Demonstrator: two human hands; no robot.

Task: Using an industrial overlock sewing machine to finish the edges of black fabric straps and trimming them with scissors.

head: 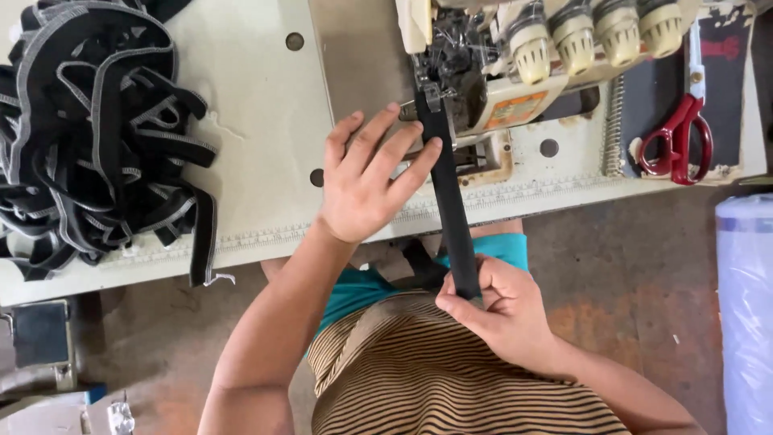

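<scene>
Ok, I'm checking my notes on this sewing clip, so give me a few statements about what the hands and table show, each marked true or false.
1. The left hand lies with spread fingers on the black strip near the sewing machine. True.
2. The right hand pinches the strip's lower end, off the table's front edge. True.
3. The red-handled scissors are in the right hand. False: they lie on the table, right of the machine, untouched.
4. A heap of black strips with pale stitched edges lies at the table's left. True.
5. The strip between the hands hangs in a slack loop. False: it runs straight from machine to right hand.
</scene>
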